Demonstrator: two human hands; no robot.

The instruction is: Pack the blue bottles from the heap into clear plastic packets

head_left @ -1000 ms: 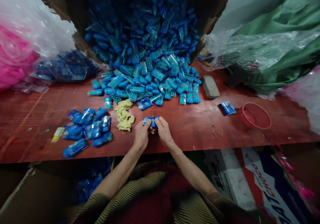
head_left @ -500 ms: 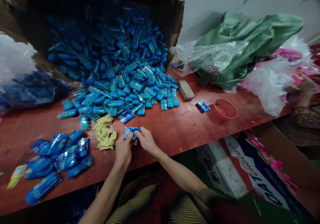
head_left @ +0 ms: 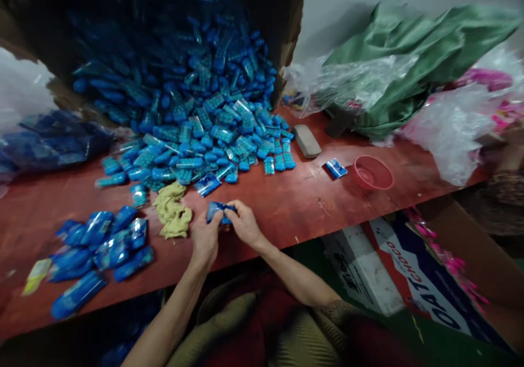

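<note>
Between my two hands is a small blue printed plastic packet [head_left: 215, 209], held above the front of the table. My left hand [head_left: 206, 235] pinches its left side, thumb on top. The right hand [head_left: 244, 224] grips the right end with thumb and fingers. Just left of the hands lies a crumpled yellow cloth [head_left: 172, 211]. Beyond them a flat blue packet [head_left: 207, 184] rests at the edge of a large heap of small blue packs with bead-like contents [head_left: 204, 137]. Several filled blue packets [head_left: 117, 249] lie in a group at the left.
A torn cardboard box [head_left: 292, 34] lies on its side around the heap. To the right are a grey block [head_left: 307, 141], another blue packet [head_left: 335, 168] and a red plastic basket [head_left: 373, 172]. Behind stands a green sack [head_left: 429, 50]. A yellow-and-white packet [head_left: 36, 276] lies far left.
The packet in my hands has gone from lying flat and spread to looking bunched and rounded. My hands stay nearly in place, and the whole view has shifted slightly.
</note>
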